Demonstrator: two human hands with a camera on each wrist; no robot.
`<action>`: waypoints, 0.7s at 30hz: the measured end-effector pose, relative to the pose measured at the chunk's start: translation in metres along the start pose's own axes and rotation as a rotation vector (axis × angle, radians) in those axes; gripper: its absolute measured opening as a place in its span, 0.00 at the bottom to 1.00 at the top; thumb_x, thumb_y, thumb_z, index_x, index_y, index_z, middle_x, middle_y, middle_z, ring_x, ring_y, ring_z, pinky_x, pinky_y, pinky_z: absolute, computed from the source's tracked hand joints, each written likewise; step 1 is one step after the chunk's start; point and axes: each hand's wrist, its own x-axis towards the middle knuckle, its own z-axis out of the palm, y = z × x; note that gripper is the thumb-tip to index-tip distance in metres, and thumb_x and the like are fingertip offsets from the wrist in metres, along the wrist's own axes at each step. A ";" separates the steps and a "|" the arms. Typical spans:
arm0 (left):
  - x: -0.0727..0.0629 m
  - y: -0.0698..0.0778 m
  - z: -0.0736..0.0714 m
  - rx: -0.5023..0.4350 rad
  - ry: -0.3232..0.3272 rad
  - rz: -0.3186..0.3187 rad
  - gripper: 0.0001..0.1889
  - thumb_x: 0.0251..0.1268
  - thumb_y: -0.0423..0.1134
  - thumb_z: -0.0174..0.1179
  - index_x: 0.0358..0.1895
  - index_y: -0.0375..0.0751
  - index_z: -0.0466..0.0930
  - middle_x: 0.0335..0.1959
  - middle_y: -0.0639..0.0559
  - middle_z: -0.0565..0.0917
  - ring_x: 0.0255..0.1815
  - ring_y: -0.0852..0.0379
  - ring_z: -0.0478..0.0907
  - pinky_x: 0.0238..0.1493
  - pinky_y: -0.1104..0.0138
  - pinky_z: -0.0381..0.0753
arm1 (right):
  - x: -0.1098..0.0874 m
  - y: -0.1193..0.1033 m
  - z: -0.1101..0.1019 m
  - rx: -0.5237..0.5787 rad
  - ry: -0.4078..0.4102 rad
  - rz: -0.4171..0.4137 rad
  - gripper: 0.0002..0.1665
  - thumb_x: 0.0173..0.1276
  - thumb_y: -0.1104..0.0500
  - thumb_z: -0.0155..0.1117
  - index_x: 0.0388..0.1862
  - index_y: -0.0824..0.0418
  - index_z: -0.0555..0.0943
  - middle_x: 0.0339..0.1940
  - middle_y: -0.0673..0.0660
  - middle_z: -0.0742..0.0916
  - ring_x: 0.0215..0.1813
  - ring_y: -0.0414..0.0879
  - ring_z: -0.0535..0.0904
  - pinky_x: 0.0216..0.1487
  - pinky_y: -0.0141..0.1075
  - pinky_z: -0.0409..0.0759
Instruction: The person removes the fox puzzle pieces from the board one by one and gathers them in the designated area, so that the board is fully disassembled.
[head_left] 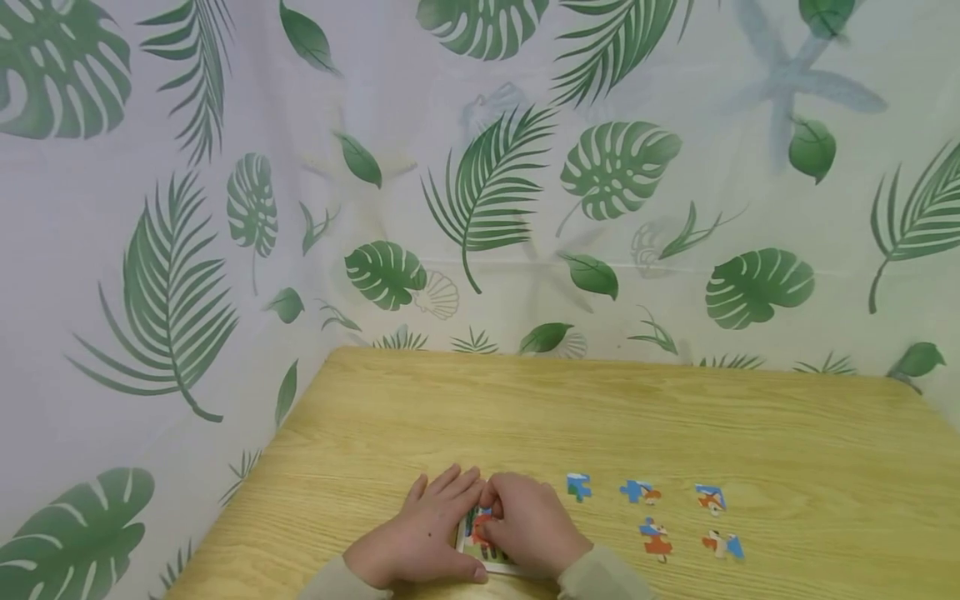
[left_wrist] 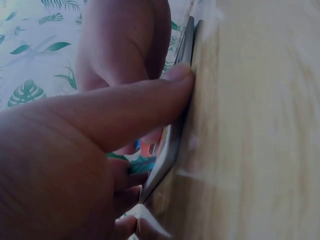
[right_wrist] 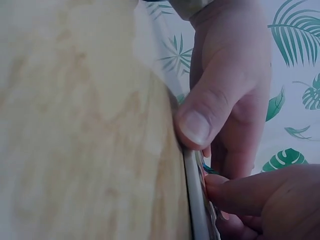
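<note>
A small framed jigsaw puzzle [head_left: 472, 552] lies near the front of the table, partly hidden by both hands. My left hand [head_left: 427, 529] rests along its left side, fingers extended. Its thumb lies straight against the near rim of the puzzle tray [left_wrist: 169, 152] in the left wrist view. Over the picture, my right hand [head_left: 528, 521] has curled fingers, with thumb and index fingertip down on a puzzle piece [head_left: 481, 530] in red and blue. From the right wrist, the right thumb [right_wrist: 220, 186] meets the picture just inside the tray rim.
To the right of the hands lie several loose jigsaw pieces, among them a blue and green piece [head_left: 577, 485], a fox-face piece [head_left: 711, 498] and a red one [head_left: 657, 542]. The wooden table [head_left: 390, 417] meets a leaf-printed cloth [head_left: 517, 308] at its back edge.
</note>
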 end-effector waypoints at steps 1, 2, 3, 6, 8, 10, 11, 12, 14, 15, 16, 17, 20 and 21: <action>0.000 0.000 0.000 -0.004 0.001 -0.001 0.56 0.52 0.68 0.70 0.81 0.47 0.57 0.82 0.48 0.54 0.82 0.42 0.45 0.71 0.32 0.40 | 0.000 0.000 0.001 0.001 0.004 -0.003 0.10 0.61 0.58 0.74 0.34 0.51 0.79 0.23 0.43 0.77 0.24 0.38 0.71 0.28 0.34 0.71; 0.000 0.000 0.000 -0.011 0.003 -0.001 0.55 0.52 0.68 0.70 0.81 0.48 0.58 0.82 0.48 0.54 0.81 0.42 0.45 0.71 0.32 0.40 | -0.001 0.000 0.001 0.006 0.008 -0.006 0.10 0.61 0.59 0.74 0.34 0.50 0.78 0.22 0.42 0.77 0.24 0.38 0.71 0.28 0.35 0.71; 0.000 0.000 0.000 -0.018 0.005 -0.001 0.55 0.51 0.68 0.71 0.80 0.49 0.58 0.82 0.48 0.54 0.81 0.42 0.45 0.71 0.32 0.40 | -0.001 0.000 0.002 0.008 0.013 -0.011 0.11 0.61 0.60 0.74 0.34 0.50 0.78 0.22 0.42 0.77 0.23 0.37 0.71 0.30 0.36 0.71; 0.001 -0.001 0.000 -0.038 0.014 0.000 0.52 0.50 0.67 0.72 0.79 0.53 0.61 0.81 0.48 0.56 0.81 0.41 0.46 0.70 0.31 0.40 | -0.002 0.000 0.003 0.013 0.028 -0.031 0.12 0.61 0.61 0.73 0.33 0.49 0.77 0.20 0.41 0.77 0.22 0.36 0.71 0.36 0.41 0.72; 0.001 -0.001 0.000 -0.047 0.020 0.002 0.51 0.50 0.67 0.72 0.78 0.55 0.62 0.81 0.48 0.56 0.81 0.41 0.47 0.70 0.31 0.40 | -0.002 0.000 0.004 0.015 0.036 -0.042 0.13 0.61 0.61 0.74 0.32 0.49 0.76 0.20 0.40 0.77 0.22 0.35 0.71 0.40 0.44 0.70; 0.000 -0.001 0.000 -0.051 0.023 0.004 0.51 0.49 0.67 0.72 0.78 0.56 0.63 0.81 0.47 0.56 0.81 0.41 0.47 0.70 0.31 0.40 | -0.002 0.001 0.004 0.010 0.043 -0.053 0.14 0.61 0.60 0.74 0.32 0.48 0.75 0.20 0.40 0.76 0.22 0.35 0.71 0.42 0.46 0.69; 0.000 -0.001 0.000 -0.053 0.023 0.005 0.51 0.49 0.67 0.72 0.78 0.56 0.63 0.81 0.48 0.56 0.81 0.41 0.47 0.70 0.31 0.40 | -0.002 0.001 0.005 0.009 0.044 -0.055 0.14 0.61 0.60 0.74 0.32 0.48 0.75 0.20 0.40 0.76 0.22 0.34 0.71 0.42 0.46 0.68; 0.000 -0.001 0.000 -0.055 0.022 0.007 0.51 0.50 0.67 0.72 0.78 0.56 0.62 0.81 0.48 0.56 0.81 0.41 0.46 0.70 0.31 0.40 | -0.002 0.001 0.005 0.012 0.045 -0.055 0.14 0.61 0.60 0.74 0.32 0.47 0.75 0.20 0.40 0.76 0.22 0.35 0.71 0.41 0.46 0.67; 0.000 -0.002 0.000 -0.064 0.022 0.005 0.50 0.53 0.67 0.70 0.79 0.55 0.62 0.81 0.48 0.56 0.81 0.41 0.46 0.70 0.31 0.39 | -0.002 0.002 0.005 0.009 0.050 -0.060 0.14 0.61 0.59 0.74 0.31 0.47 0.75 0.20 0.40 0.76 0.22 0.35 0.70 0.41 0.45 0.67; 0.000 -0.002 0.000 -0.071 0.021 0.004 0.48 0.56 0.67 0.68 0.79 0.55 0.62 0.81 0.48 0.56 0.81 0.41 0.45 0.71 0.31 0.39 | -0.002 0.002 0.005 0.011 0.051 -0.061 0.14 0.61 0.59 0.74 0.31 0.46 0.75 0.20 0.40 0.76 0.22 0.35 0.70 0.41 0.44 0.66; -0.001 -0.003 0.000 -0.076 0.020 0.003 0.45 0.60 0.66 0.66 0.79 0.55 0.62 0.81 0.49 0.56 0.81 0.42 0.45 0.71 0.32 0.39 | -0.003 0.003 0.005 0.011 0.053 -0.063 0.14 0.61 0.59 0.74 0.31 0.46 0.75 0.20 0.40 0.76 0.22 0.35 0.70 0.40 0.43 0.66; -0.001 -0.003 -0.001 -0.081 0.020 0.001 0.43 0.63 0.65 0.64 0.79 0.55 0.62 0.81 0.49 0.56 0.82 0.42 0.45 0.71 0.32 0.38 | -0.003 0.003 0.006 0.012 0.054 -0.064 0.14 0.61 0.59 0.74 0.31 0.46 0.75 0.20 0.40 0.76 0.22 0.35 0.70 0.39 0.42 0.66; 0.000 -0.004 -0.001 -0.092 0.020 -0.009 0.38 0.68 0.61 0.61 0.78 0.55 0.64 0.81 0.50 0.56 0.82 0.44 0.45 0.72 0.34 0.38 | -0.003 0.003 0.005 0.040 0.050 -0.056 0.13 0.62 0.59 0.73 0.31 0.46 0.75 0.20 0.41 0.76 0.21 0.36 0.70 0.33 0.37 0.67; 0.000 -0.004 -0.002 -0.085 0.024 -0.010 0.37 0.69 0.60 0.61 0.78 0.55 0.64 0.81 0.50 0.57 0.82 0.44 0.46 0.72 0.34 0.39 | -0.003 0.003 0.005 0.057 0.051 -0.052 0.13 0.64 0.59 0.73 0.31 0.47 0.75 0.20 0.41 0.76 0.21 0.36 0.70 0.32 0.36 0.67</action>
